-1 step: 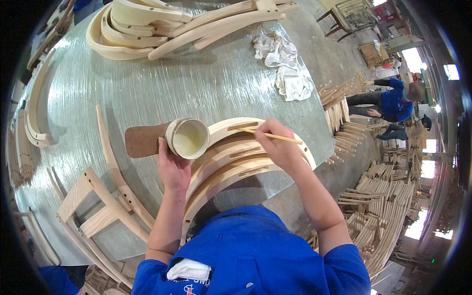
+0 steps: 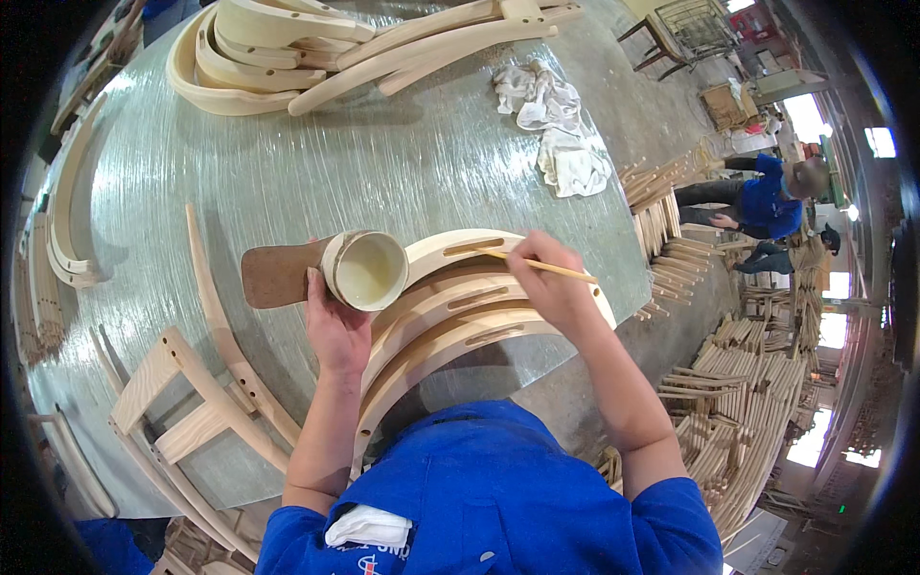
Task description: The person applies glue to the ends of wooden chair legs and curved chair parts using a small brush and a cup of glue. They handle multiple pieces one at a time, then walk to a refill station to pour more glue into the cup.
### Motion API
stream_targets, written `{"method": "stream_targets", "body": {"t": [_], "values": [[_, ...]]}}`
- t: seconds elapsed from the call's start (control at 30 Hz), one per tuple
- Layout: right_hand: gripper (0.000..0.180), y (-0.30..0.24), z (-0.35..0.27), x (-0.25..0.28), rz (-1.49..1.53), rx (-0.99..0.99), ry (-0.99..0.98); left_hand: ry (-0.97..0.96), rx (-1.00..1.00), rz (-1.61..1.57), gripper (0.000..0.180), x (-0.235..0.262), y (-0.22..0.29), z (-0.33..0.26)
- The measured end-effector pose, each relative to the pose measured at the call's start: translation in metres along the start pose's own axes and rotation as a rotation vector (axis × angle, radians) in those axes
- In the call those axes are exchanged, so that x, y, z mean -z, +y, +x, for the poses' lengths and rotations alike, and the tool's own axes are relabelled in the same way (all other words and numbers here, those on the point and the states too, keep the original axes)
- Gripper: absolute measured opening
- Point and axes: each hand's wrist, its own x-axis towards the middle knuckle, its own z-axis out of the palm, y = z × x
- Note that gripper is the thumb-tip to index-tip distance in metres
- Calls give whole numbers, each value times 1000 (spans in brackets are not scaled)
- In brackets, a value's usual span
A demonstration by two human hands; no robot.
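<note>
Looking down from the head camera, I see my two bare arms reach out over a round, grey-green worktable (image 2: 402,163). My left hand (image 2: 335,326) is wrapped around the near side of a small round cup (image 2: 364,270) filled with a pale, creamy liquid, probably glue; the cup sits tilted toward me, its mouth open to the right, likely so the stick can dip in easily. It rests at or just above the end of a flat brown board (image 2: 278,275) lying to its left; I cannot tell whether they touch. My right hand (image 2: 556,283) is pinched closed on a thin wooden stick (image 2: 537,264), whose tip points left into a slot (image 2: 474,247) cut in the farthest of three curved pale wooden rails (image 2: 460,311). These rails lie nested side by side just in front of my body, slots facing up, which keeps every slot within reach of the stick. To the near left lie joined chair frame parts (image 2: 192,402). At the far edge of the table more curved chair pieces (image 2: 316,48) are heaped, with crumpled white rags (image 2: 561,125) to their right. Beyond the table on the right, stacks of wooden sticks (image 2: 738,412) cover the floor, and another person in blue (image 2: 767,196) bends over there.
</note>
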Motion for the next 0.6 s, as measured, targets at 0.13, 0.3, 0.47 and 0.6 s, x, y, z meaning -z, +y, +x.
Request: {"method": "stream_targets", "body": {"t": [0.13,0.3,0.47,0.6], "values": [[13,8,-2,13,-50,-122,48,15,-38,-14,44,1,2,5],[9,-5,1,-23,181,91,142,-48,-71,-30,44,3,2,8],[8,-5,2,-31,169,224,100,-5,-55,-3,44,1,3,3],[9,13,-7,-5,-1,96,190,-48,-73,-17,43,4,5,-1]]}}
